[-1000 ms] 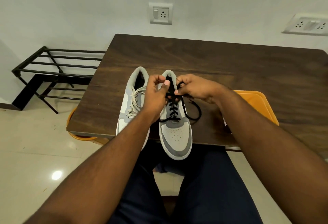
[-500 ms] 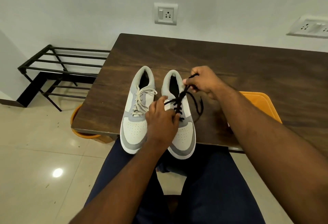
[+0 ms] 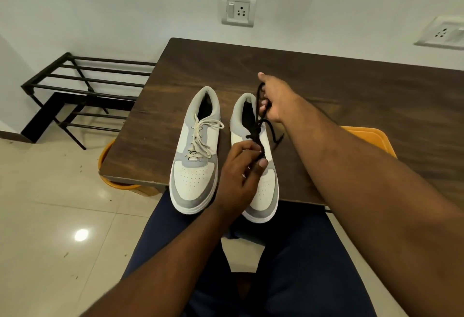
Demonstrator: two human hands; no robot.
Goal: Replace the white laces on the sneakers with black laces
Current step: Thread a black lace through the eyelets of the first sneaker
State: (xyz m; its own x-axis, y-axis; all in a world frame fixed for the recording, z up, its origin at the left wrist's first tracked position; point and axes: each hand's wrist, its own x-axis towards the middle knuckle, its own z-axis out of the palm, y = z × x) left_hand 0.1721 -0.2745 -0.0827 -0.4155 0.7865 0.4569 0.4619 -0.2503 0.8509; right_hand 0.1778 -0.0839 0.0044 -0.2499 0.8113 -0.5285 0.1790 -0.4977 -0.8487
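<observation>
Head camera showed my right hand point(image 3: 276, 101) pinching the black lace point(image 3: 261, 126) and my left hand point(image 3: 241, 166) pinching it lower, over the right sneaker point(image 3: 261, 186). The left sneaker point(image 3: 195, 171) with its white lace point(image 3: 200, 136) stood just beside on the table point(image 3: 351, 86).

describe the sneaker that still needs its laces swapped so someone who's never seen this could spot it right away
Start at the dark wooden table against the wall; two grey-and-white sneakers sit side by side at its near edge, toes toward the person. The one you want is the left-hand sneaker, which neither hand touches. It alone has white laces, tied, while its neighbour carries a black lace.
</observation>
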